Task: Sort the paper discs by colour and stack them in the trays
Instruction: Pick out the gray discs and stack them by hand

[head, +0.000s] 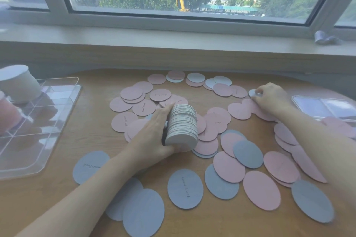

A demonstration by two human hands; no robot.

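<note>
Many pink discs and grey-blue discs lie scattered over the wooden table. My left hand grips a thick stack of grey-blue discs on its edge at the table's middle. My right hand reaches to the far right and pinches one grey-blue disc lying among pink ones. A clear divided tray sits at the left, holding a tall stack of pale discs and a blurred pink stack.
A second clear tray lies at the right edge. The window sill runs behind the table, with a small crumpled wrapper at its right end. Bare wood shows along the front edge and between the left tray and the discs.
</note>
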